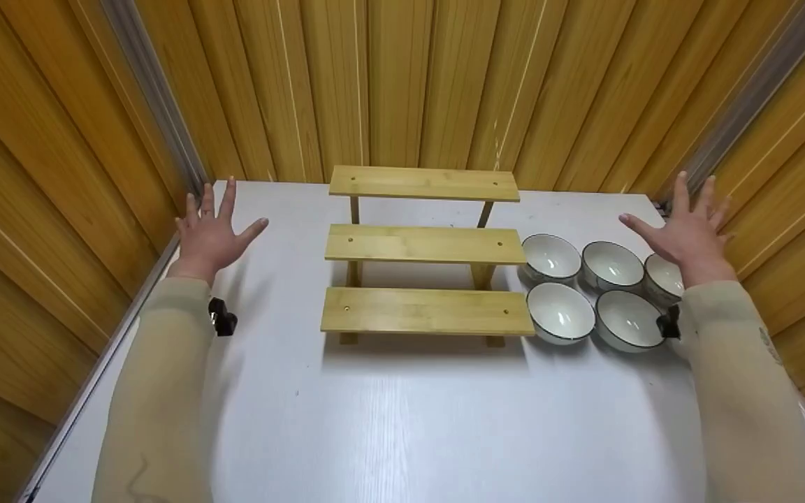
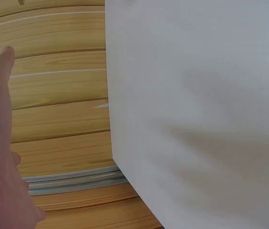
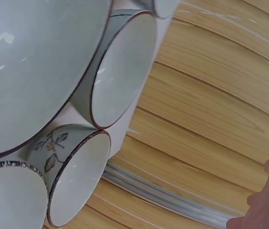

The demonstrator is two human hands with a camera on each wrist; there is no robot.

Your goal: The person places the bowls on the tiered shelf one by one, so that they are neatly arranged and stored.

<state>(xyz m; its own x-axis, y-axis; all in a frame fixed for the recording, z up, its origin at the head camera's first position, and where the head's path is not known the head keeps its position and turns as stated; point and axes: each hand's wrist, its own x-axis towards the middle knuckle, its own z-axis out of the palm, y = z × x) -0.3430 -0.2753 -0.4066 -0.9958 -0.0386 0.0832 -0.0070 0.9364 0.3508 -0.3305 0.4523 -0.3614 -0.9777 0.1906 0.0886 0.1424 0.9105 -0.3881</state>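
Fingers spread wide, the left hand (image 1: 210, 234) hovers empty near the white bench's (image 1: 388, 419) far left corner. At centre stands a three-tier bamboo step shelf (image 1: 425, 246). Five white ceramic bowls with dark rims (image 1: 560, 311) cluster just right of it, beneath the right hand (image 1: 685, 234), also splayed and empty. Wooden plank walls (image 1: 409, 77) surround the bench. One bowl is partly hidden by the right sleeve (image 1: 738, 391).

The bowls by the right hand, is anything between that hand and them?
Nothing visible. The right hand hovers open above the far bowls, with only air between; the wooden rack stands off to their left.
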